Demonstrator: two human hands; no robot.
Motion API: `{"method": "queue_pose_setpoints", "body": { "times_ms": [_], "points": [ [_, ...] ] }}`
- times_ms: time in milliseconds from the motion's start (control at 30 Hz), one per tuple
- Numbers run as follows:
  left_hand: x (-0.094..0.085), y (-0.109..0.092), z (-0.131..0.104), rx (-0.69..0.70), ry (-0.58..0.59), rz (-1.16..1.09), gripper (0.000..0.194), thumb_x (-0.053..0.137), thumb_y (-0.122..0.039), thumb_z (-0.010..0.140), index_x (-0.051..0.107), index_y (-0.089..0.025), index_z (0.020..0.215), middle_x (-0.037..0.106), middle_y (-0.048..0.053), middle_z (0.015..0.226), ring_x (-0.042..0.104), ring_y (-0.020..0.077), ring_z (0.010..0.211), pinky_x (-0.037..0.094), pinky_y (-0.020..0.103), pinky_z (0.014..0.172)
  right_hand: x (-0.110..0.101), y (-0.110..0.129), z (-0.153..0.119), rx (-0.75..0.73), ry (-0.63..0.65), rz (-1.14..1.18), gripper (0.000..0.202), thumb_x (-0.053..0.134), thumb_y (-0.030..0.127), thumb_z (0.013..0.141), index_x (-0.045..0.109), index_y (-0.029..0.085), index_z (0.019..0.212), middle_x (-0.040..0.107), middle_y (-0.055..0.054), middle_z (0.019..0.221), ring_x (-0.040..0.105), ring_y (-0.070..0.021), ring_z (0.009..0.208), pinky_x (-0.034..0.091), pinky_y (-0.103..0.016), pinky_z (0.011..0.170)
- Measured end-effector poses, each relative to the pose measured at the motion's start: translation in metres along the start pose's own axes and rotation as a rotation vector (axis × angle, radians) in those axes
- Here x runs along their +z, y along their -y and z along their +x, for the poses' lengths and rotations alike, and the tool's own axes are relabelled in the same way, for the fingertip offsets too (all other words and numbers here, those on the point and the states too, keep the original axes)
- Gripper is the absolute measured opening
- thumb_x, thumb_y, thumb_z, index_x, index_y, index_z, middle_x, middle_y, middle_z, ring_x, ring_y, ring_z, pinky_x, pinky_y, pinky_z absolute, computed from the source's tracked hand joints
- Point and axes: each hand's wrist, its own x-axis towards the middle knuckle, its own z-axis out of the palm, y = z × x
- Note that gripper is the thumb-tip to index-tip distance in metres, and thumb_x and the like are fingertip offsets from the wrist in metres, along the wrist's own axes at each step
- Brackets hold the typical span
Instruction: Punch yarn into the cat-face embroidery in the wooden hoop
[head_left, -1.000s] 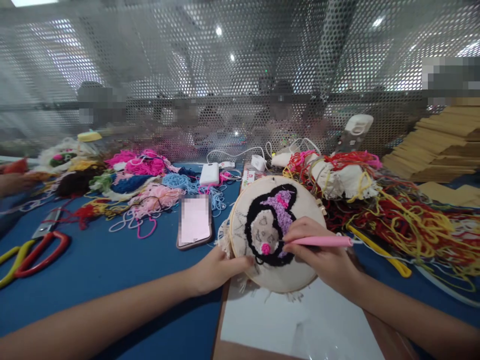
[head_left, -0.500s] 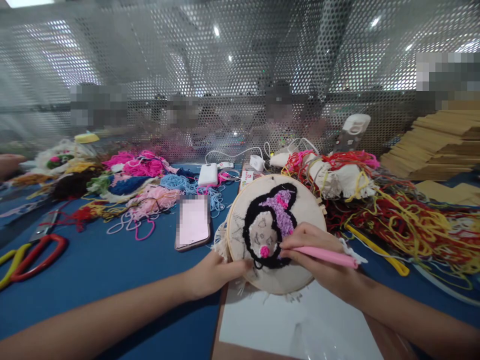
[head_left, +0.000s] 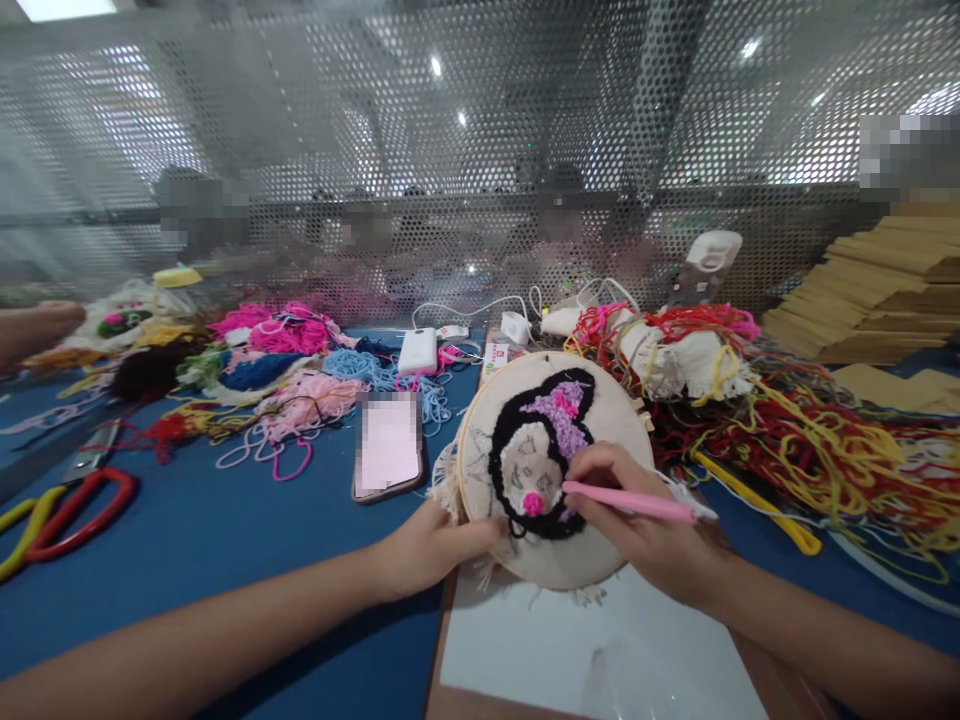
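My left hand (head_left: pixel 429 545) grips the lower left rim of a round embroidery hoop (head_left: pixel 600 570), thumb on the cloth and fingers hidden behind. Cream cloth in the hoop carries looped yarn: a black outline, a purple patch with a pink bow shape, and a pink tuft on a white, pencil-marked area. In my right hand (head_left: pixel 645 520) is a pink punch needle (head_left: pixel 637 502), pinched near its front end, with white yarn trailing from its rear. Its tip is at the right side of the white area; whether it pierces the cloth cannot be told.
A phone (head_left: pixel 388 445) lies left of the hoop, and red-and-yellow scissors (head_left: pixel 82 515) lie farther left. Yarn piles (head_left: pixel 817 450) flank the hoop. A yellow tool (head_left: pixel 757 500) rests at right. White paper (head_left: pixel 592 650) lies below the hoop. Another person's hand (head_left: pixel 41 330) shows far left.
My right hand has shifted slightly, and the pink punch needle has moved a little left and up over the cloth. At far left, the other person's hand reaches farther into view.
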Motion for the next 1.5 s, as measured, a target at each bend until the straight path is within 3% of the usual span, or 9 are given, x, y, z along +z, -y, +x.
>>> {"method": "queue_pose_setpoints", "body": {
  "times_ms": [133,233,467,700,867,1133,1500],
  "points": [
    [0.0,0.0,0.001,0.036,-0.024,0.006,0.027,0.058,-0.025,0.076,0.065,-0.013,0.099,0.069,0.006,0.094,0.061,0.0194,0.084,0.048,0.033,0.086,0.002,-0.001,0.001,-0.042,0.003,-0.018,0.004,0.055,0.02,0.086,0.054,0.023,0.083,0.059,-0.003,0.085,0.058,-0.0175,0.085,0.047,-0.032,0.075],
    [0.0,0.001,0.001,0.015,-0.028,-0.009,0.028,0.057,-0.024,0.075,0.064,-0.013,0.1,0.069,0.006,0.09,0.061,0.0194,0.082,0.05,0.031,0.079,0.004,-0.006,-0.001,-0.016,-0.018,0.021,0.003,0.055,0.023,0.087,0.054,0.022,0.084,0.058,-0.003,0.083,0.057,-0.0171,0.082,0.047,-0.032,0.072],
    [-0.001,0.007,0.003,-0.035,-0.05,-0.011,0.016,0.057,-0.025,0.074,0.065,-0.012,0.077,0.066,0.005,0.073,0.057,0.0171,0.071,0.05,0.028,0.068,0.006,-0.015,-0.003,0.173,-0.141,0.42,0.013,0.052,0.032,0.089,0.055,0.02,0.084,0.058,0.0,0.071,0.055,-0.0102,0.057,0.044,-0.021,0.049],
    [-0.003,0.009,0.003,-0.074,-0.047,-0.034,0.014,0.057,-0.024,0.074,0.064,-0.012,0.074,0.066,0.005,0.073,0.057,0.0162,0.069,0.05,0.028,0.068,0.002,-0.006,0.001,0.158,-0.209,0.593,0.013,0.051,0.032,0.09,0.049,0.021,0.082,0.06,0.001,0.078,0.059,-0.0089,0.058,0.048,-0.021,0.053],
    [-0.001,0.007,0.004,-0.026,-0.041,-0.087,0.011,0.058,-0.022,0.075,0.063,-0.012,0.076,0.065,0.003,0.071,0.057,0.0148,0.068,0.05,0.026,0.067,0.002,-0.006,0.001,0.174,-0.247,0.696,0.015,0.049,0.036,0.091,0.046,0.023,0.084,0.058,0.002,0.078,0.062,-0.0098,0.058,0.051,-0.022,0.051],
    [0.0,0.003,0.005,-0.006,-0.022,-0.123,0.009,0.058,-0.018,0.075,0.061,-0.013,0.07,0.063,0.0,0.062,0.054,0.0117,0.057,0.048,0.023,0.058,-0.001,-0.006,0.006,0.186,-0.263,0.699,0.014,0.05,0.035,0.09,0.046,0.023,0.084,0.059,0.003,0.077,0.063,-0.01,0.058,0.055,-0.023,0.053],
    [-0.002,0.005,0.005,0.027,-0.023,-0.092,0.008,0.057,-0.016,0.076,0.064,-0.014,0.077,0.065,0.0,0.068,0.055,0.0114,0.06,0.05,0.028,0.073,0.003,-0.012,0.004,0.109,-0.22,0.584,0.007,0.053,0.029,0.089,0.051,0.023,0.087,0.06,0.002,0.077,0.064,-0.0092,0.061,0.053,-0.02,0.055]
  ]
}}
